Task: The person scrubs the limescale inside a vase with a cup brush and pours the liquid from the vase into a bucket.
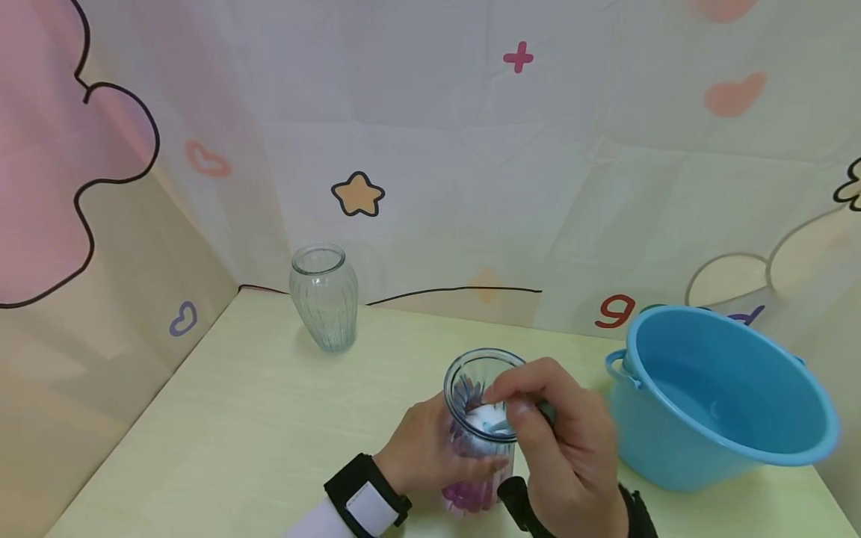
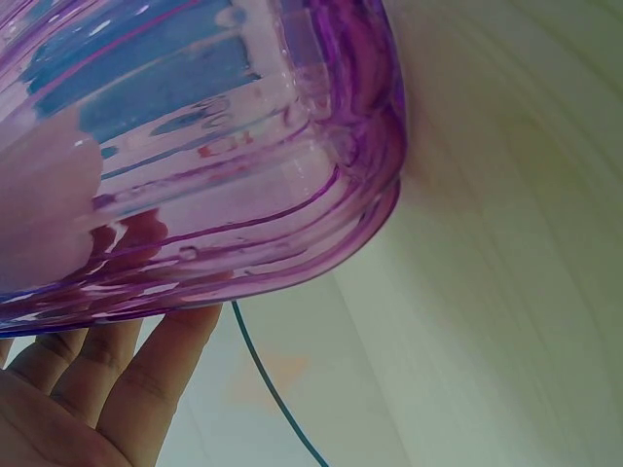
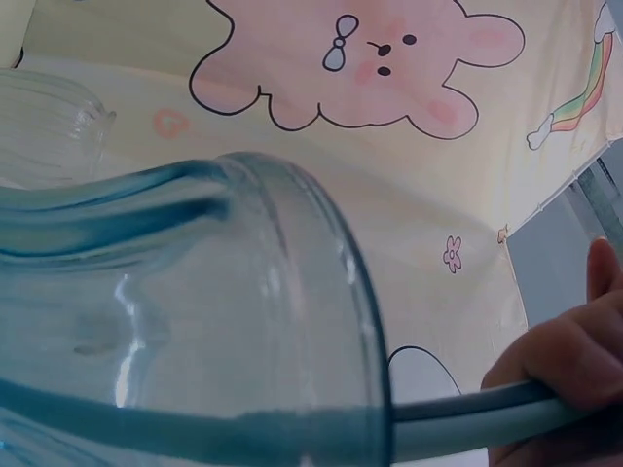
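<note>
A ribbed glass vase point(image 1: 464, 497), bluish at the rim and purple at the base, is in front of me in the head view. My left hand point(image 1: 420, 448) wraps around its side, and in the left wrist view the fingers point(image 2: 156, 389) lie against the purple glass. My right hand point(image 1: 568, 441) is at the vase mouth, gripping the blue-grey handle point(image 3: 477, 418) of what looks like a bottle brush. Its white, sponge-like head point(image 1: 486, 417) is inside the vase, seen blurred through the glass in the left wrist view.
A second, clear ribbed glass vase point(image 1: 326, 302) stands upright at the back left of the table point(image 1: 222, 403). To the right of my right hand is a blue bucket point(image 1: 673, 441) with a side handle. A printed cloth point(image 1: 430, 149) hangs behind the table.
</note>
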The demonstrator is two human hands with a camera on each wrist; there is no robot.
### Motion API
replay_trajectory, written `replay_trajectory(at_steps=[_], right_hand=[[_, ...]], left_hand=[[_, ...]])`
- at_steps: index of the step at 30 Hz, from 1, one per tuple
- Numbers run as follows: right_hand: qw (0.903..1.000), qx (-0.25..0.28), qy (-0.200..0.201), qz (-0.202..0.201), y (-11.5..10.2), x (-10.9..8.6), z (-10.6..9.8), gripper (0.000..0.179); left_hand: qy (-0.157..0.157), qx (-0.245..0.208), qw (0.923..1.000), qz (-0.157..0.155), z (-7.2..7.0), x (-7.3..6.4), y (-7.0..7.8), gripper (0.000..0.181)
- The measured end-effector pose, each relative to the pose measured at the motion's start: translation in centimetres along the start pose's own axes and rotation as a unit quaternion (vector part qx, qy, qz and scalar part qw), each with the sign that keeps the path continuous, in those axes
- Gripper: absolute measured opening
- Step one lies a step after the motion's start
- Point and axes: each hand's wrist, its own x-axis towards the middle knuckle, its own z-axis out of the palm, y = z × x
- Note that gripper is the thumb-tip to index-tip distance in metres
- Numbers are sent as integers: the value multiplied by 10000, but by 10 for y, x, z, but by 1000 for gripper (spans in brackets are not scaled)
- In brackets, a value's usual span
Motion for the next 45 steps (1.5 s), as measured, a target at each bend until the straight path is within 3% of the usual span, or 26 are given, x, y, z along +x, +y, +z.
replay_trajectory(at_steps=[7,14,20,26,31,45], right_hand=[[9926,-830,-428,772,-6,5,2,35],[9767,-867,-884,1754,11,6,1,29],[9674,-985,-1145,2035,16,8,3,25],[9494,-1344,-1500,2410,17,8,2,22],[9375,-1625,-1748,2532,18,7,2,25],[9367,-1641,-1973,2381,19,8,2,26]], left_hand=[[-16,9,9999,102,0,0,0,88],[-38,-63,9998,182,-1,0,-1,75],[-109,-112,9999,51,-2,-1,-1,71],[-160,-155,9996,-183,-2,-2,0,70],[-191,-93,9993,-316,-2,-2,1,70],[-116,92,9995,-274,-1,-1,-1,71]])
